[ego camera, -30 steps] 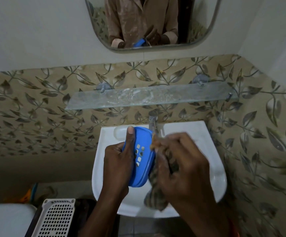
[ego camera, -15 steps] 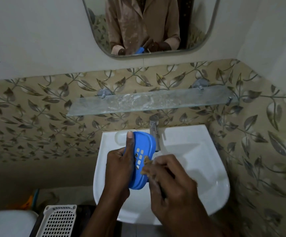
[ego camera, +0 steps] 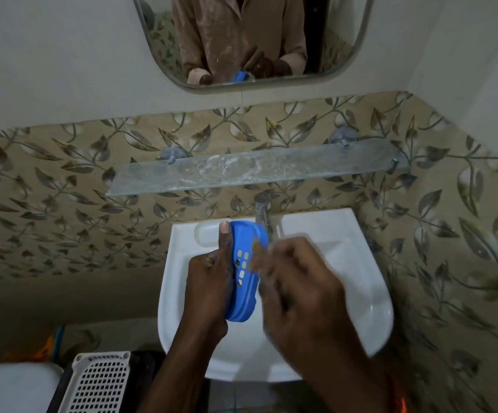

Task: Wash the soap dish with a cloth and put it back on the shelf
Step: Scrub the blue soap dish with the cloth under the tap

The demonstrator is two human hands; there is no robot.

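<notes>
White sink [ego camera: 361,293] under glass shelf [ego camera: 182,177], leaf-patterned tiles [ego camera: 48,204]

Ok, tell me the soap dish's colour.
Bright blue soap dish, clearest in the head view.

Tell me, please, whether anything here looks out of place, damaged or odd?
Only the clear glass shelf stands out, streaked with whitish residue. The left hand grips the blue slotted plastic soap dish over the white ceramic basin.

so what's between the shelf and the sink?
Head view: the tap rises from the sink rim just under the shelf; behind it, only leaf-pattern tile.
</notes>
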